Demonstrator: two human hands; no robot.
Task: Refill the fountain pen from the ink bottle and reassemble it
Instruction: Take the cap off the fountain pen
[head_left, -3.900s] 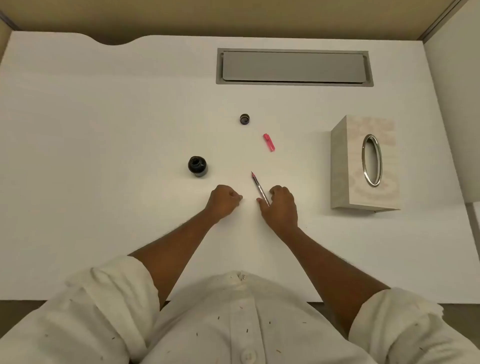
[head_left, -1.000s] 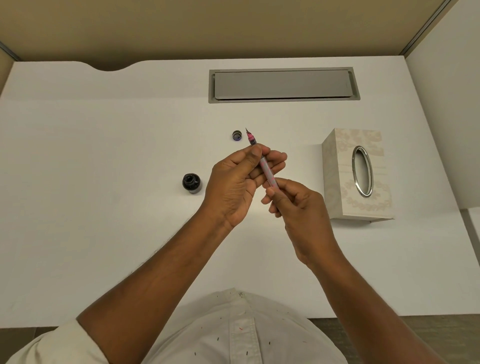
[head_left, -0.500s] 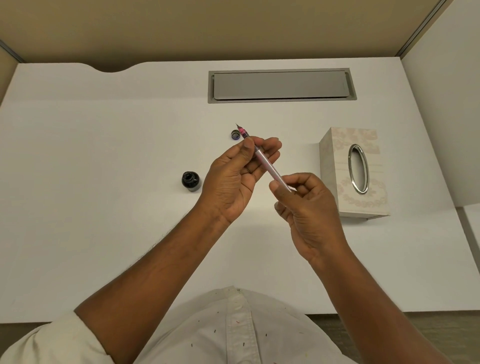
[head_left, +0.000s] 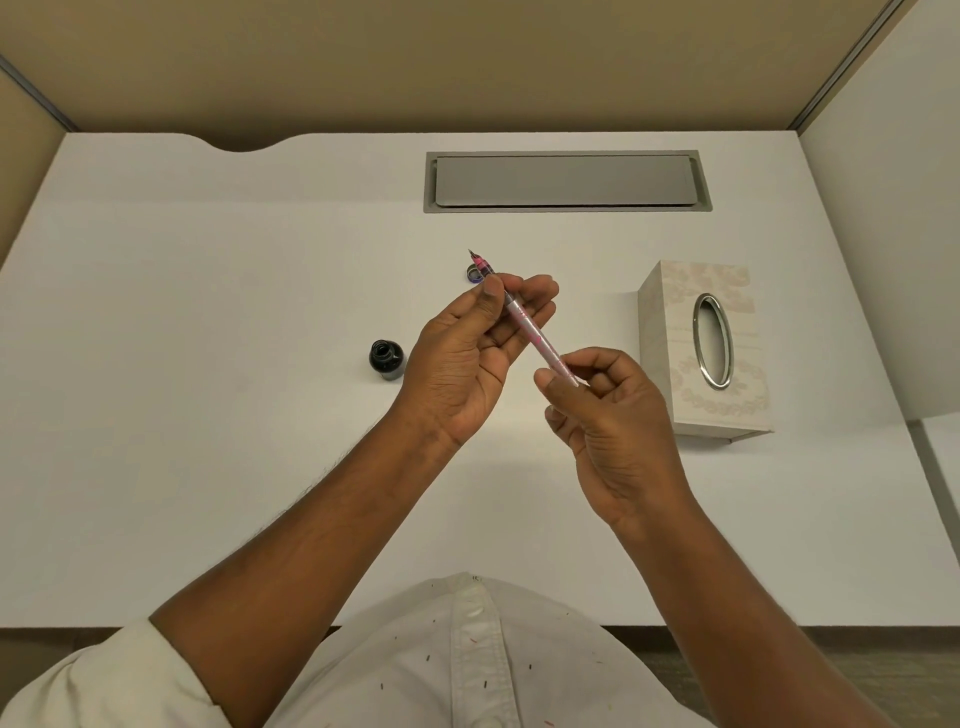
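Observation:
A slim fountain pen (head_left: 530, 325) with a clear barrel and pink section is held above the white desk, nib pointing away and to the left. My left hand (head_left: 470, 358) pinches it near the nib end with thumb and fingers. My right hand (head_left: 608, 415) grips the barrel's rear end between thumb and fingertips. An uncapped black ink bottle (head_left: 386, 358) stands on the desk left of my left hand. Its small round lid (head_left: 474, 274) lies farther back, partly hidden behind the pen's tip. The pink pen cap is hidden from view.
A pale patterned tissue box (head_left: 706, 348) with an oval metal-rimmed opening stands to the right of my hands. A grey cable hatch (head_left: 566, 181) is set into the white desk (head_left: 208, 364) at the back. Beige partition walls enclose the desk.
Since 3.9 s ago both hands lifted the pen off the desk. Over the last second my right hand slid back along the barrel and the nib end swung slightly left.

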